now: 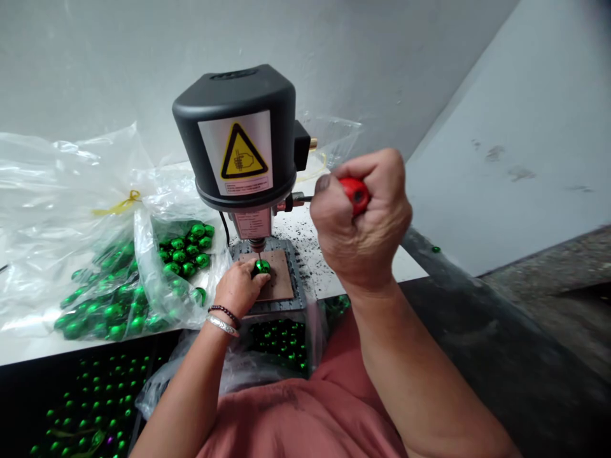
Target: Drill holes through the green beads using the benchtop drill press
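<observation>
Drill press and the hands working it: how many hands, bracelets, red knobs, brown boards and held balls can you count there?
Hands: 2 (left hand, right hand)
Bracelets: 2 (dark beaded bracelet, silver bracelet)
Red knob: 1
Brown board: 1
Held green ball: 1
Total: 7

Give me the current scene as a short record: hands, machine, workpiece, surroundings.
left hand: fingers holding a shiny green ball
right hand: closed around a red lever knob
machine: black-topped bench drill with a yellow hand-warning label
workpiece: the ball, on a flat brown board, beneath the bit
bit contact: cannot tell
left of machine: clear plastic bag of green balls, with a yellow tie
debris: dark crumbs scattered on the white table
below table edge: more green balls
</observation>
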### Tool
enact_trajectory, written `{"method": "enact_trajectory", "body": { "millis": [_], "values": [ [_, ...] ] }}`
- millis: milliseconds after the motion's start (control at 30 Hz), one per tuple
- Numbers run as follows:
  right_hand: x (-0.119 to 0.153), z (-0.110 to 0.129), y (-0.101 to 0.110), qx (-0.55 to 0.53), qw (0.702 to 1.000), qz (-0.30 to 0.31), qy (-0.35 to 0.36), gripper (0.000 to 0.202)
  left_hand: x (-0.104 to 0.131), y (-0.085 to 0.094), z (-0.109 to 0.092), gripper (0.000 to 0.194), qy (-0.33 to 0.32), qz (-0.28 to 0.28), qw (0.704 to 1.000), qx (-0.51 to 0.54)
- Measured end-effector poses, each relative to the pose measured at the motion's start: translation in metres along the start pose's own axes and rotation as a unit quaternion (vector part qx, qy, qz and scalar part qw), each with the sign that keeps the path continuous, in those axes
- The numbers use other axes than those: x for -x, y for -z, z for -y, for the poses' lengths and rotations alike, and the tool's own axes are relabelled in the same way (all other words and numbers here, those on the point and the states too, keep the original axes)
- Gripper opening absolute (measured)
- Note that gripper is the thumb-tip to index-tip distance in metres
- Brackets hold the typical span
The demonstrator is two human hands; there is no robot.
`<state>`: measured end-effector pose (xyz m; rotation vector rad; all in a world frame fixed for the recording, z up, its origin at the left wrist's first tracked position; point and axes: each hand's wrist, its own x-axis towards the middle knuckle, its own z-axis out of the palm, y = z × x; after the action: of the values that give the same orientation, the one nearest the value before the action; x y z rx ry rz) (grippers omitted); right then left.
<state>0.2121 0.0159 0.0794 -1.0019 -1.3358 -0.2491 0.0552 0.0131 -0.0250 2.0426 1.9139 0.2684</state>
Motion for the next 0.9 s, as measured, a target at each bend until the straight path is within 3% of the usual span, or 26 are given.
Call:
{"method": "enact_trajectory", "body": {
  "millis": [200,900],
  "values": [
    [0.027,-0.005,0.011,0.038,0.998,0.02,0.05,0.007,0.001,0.001,0.0,0.027,0.008,0.005,1.0,0.018],
    [0.072,-0.019,0.004,-0.05,0.998,0.005,0.022,0.012,0.004,0.003,0.0,0.028,0.015,0.001,0.999,0.038]
  ]
}}
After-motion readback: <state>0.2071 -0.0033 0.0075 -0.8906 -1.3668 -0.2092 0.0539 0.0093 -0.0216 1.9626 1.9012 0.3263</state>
